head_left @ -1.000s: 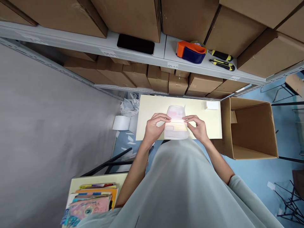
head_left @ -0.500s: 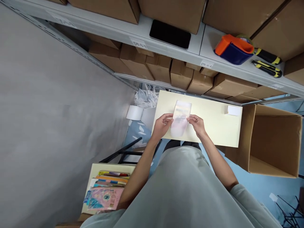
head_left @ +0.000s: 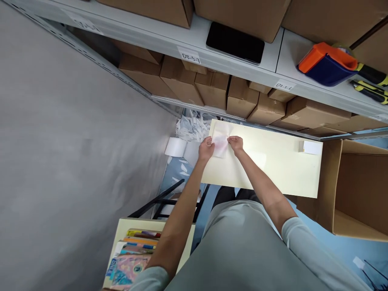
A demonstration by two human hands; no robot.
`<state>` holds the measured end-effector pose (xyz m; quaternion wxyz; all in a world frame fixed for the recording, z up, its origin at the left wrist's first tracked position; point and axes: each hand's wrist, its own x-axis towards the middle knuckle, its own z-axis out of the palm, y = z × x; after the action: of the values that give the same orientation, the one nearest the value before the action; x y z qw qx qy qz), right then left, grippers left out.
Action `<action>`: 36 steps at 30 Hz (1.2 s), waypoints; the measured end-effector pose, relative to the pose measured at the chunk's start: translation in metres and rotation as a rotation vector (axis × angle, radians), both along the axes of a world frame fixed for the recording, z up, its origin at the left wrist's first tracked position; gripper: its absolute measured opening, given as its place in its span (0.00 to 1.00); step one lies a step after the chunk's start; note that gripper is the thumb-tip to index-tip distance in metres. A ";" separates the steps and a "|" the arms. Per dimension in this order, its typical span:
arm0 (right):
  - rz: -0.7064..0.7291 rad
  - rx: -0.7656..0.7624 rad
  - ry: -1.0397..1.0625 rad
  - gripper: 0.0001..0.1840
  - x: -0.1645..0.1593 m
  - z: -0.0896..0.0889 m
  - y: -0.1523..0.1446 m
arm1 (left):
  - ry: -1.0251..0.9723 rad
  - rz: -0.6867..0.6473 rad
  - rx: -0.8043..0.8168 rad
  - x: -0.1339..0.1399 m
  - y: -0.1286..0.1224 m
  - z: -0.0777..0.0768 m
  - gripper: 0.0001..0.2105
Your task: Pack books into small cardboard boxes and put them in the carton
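A flat, whitish, translucent packet (head_left: pixel 220 142) with a faint pink patch lies at the far left part of the cream tabletop (head_left: pixel 281 169). My left hand (head_left: pixel 206 149) is closed on its left edge, thumb and fingers pressed together. On the other side, my right hand (head_left: pixel 235 144) pinches the packet's right edge. What is inside the wrapping is too blurred to make out. At the table's right end sits a small white box (head_left: pixel 311 147), apart from both hands.
Metal shelves (head_left: pixel 233 60) with cardboard boxes run along the far side, holding a black phone (head_left: pixel 235 43) and an orange-blue tape dispenser (head_left: pixel 329 64). An open carton (head_left: pixel 360 186) stands at right. Colourful booklets (head_left: pixel 130 266) lie on a side table at lower left, near a black-legged stool (head_left: pixel 169 198).
Both hands have carried the packet left and away from me, towards the table's far left corner. The camera view has shifted a little, so the shelf items appear farther right.
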<state>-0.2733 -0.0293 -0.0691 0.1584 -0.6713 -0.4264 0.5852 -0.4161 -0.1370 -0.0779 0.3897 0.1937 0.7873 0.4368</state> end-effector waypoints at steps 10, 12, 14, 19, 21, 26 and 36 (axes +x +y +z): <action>0.048 0.019 -0.070 0.04 0.006 -0.001 0.011 | 0.095 -0.215 0.009 0.007 -0.011 -0.008 0.29; 0.062 0.040 -0.032 0.08 0.018 0.013 0.007 | 0.114 -0.193 0.035 0.011 -0.024 0.005 0.29; 0.088 0.057 0.024 0.13 0.034 0.030 -0.002 | 0.124 -0.167 0.077 0.018 -0.042 0.021 0.28; 0.127 0.080 0.239 0.25 0.077 0.083 -0.036 | 0.167 -0.084 0.192 0.043 -0.105 0.070 0.24; 0.158 0.071 0.312 0.27 0.092 0.105 -0.052 | 0.180 -0.016 0.218 0.054 -0.130 0.092 0.22; 0.337 -0.030 0.432 0.29 0.119 0.153 -0.091 | 0.219 0.183 0.275 0.088 -0.187 0.154 0.18; 0.921 -0.215 0.536 0.31 0.106 0.219 -0.174 | 0.386 0.604 0.272 0.191 -0.298 0.276 0.08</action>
<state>-0.1676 -0.2029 0.1500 -0.0810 -0.2548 -0.5588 0.7850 -0.2251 -0.4347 0.1979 0.0587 0.0813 0.8027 0.5878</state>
